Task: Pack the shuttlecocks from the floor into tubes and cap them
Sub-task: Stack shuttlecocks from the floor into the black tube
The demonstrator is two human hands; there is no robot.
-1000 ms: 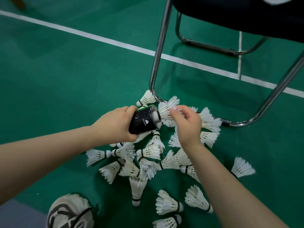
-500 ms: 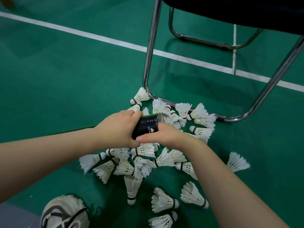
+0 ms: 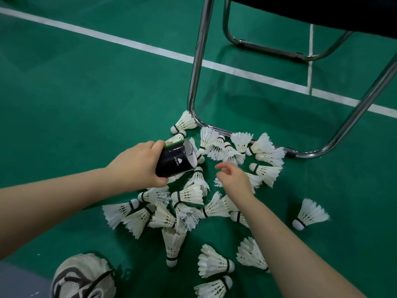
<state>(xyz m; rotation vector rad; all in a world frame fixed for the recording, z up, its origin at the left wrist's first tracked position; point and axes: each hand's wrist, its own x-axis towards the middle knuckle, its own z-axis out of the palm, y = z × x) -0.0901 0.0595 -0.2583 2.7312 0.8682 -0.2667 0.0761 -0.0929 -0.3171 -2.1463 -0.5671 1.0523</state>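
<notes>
head view: one angle only, looking straight down past both forearms to the green floor [image 3: 86, 93].
left hand [image 3: 137, 166]: fingers clamped round the dark tube [image 3: 176, 160], thumb underneath, lifted clear of the floor above the near edge of the pile.
tube: tipped on its side with the open mouth aimed right, towards the other hand. I read that as the loading angle, so a shuttlecock can go straight in. How full it is, I cannot tell.
right hand [image 3: 234, 179]: empty, fingers loosely curled and apart, hovering over the pile just right of the tube mouth. It looks poised to pick the next one.
shuttlecocks [image 3: 189, 193]: plenty left, heaped between the two hands and lying at all angles, some overlapping, with more nearer the camera.
stray shuttlecock [image 3: 309, 214]: alone, well apart to the right.
chair frame [image 3: 197, 82]: its chrome runner rests on the floor at the far edge of the pile, with several shuttlecocks lying against it.
shoe [image 3: 83, 276]: bottom left, near the closest shuttlecocks.
progress: early to middle by my judgement; no cap in sight.
next call: pinch one by the cork, gently, since the feathers crush easily.
</notes>
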